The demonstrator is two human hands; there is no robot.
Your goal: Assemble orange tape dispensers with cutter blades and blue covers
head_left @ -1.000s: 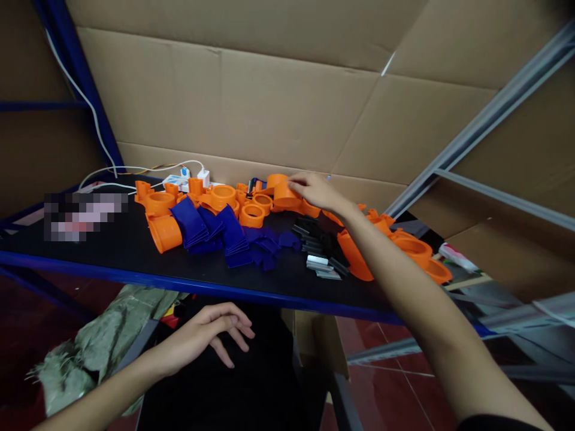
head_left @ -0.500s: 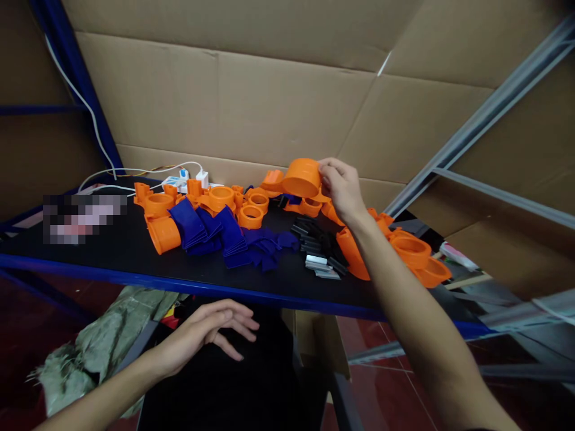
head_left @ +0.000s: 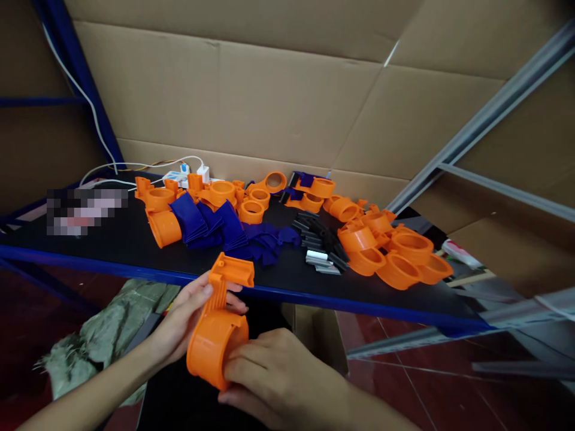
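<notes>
Both hands hold one orange part [head_left: 218,328] low in front of the person, below the near blue edge of the shelf [head_left: 135,251]. The left hand [head_left: 182,320] cups it from the left, thumb pressed against the upright stem and the fingers curled behind. The right hand [head_left: 274,377] grips the round body from the lower right, fingers closed over its rim.

The orange part is a short, wide ring — a cup-like cylinder — with a flat ribbed stem rising from it and ending in a small rectangular block at the top. It is tilted, the block leaning toward the shelf edge; its surface is smooth, matte plastic of one colour.

No bin or tray holds anything: the parts lie loose on the black shelf top. A cluster of orange rings [head_left: 390,254] sits at the right, touching one another, and more orange parts [head_left: 164,215] lie at the left and along the back. Between them are stacked blue pieces [head_left: 211,224], and just right of those a small heap of black strips [head_left: 318,239] with a few pale ones. A white power strip [head_left: 191,176] with cables lies at the back, against the cardboard wall [head_left: 251,102]. Below the shelf, left, lies crumpled grey-green cloth [head_left: 108,341].
</notes>
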